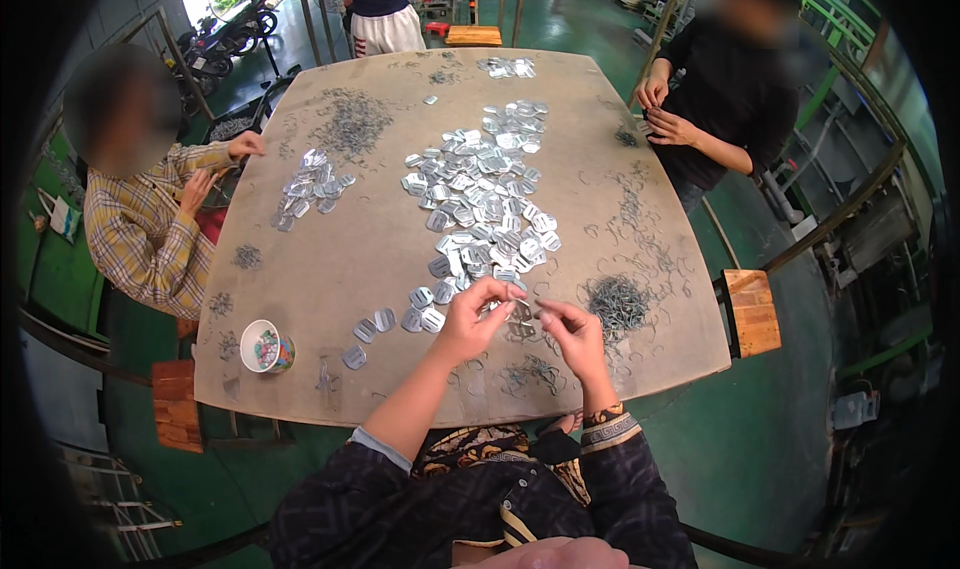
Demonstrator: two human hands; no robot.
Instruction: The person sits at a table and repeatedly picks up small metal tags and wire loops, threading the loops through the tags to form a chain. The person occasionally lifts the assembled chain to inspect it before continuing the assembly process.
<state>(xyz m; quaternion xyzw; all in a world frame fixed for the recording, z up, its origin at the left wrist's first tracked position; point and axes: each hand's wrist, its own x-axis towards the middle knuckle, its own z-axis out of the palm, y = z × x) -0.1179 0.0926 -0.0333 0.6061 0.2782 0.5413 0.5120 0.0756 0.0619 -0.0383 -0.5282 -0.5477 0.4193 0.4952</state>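
My left hand (476, 321) is closed in a pinch over the near part of the table. Just to its right, my right hand (575, 341) also pinches, its fingertips a short gap from the left ones. Whatever sits between the fingers of either hand is too small to make out. Beyond my hands spreads a heap of silver slotted metal buckles (480, 204). Several loose buckles (384, 319) lie left of my left wrist. A dense pile of thin grey wire pieces (617, 304) is beside my right hand, and more wire pieces (535, 374) lie below it.
On the brown table (330, 239), a paper cup (266, 349) with small items stands at the near left. A co-worker in a plaid shirt (150, 229) sits left; another in black (735, 89) works at the right. Wooden stools (752, 312) flank the table. Parked motorbikes (225, 44) stand behind.
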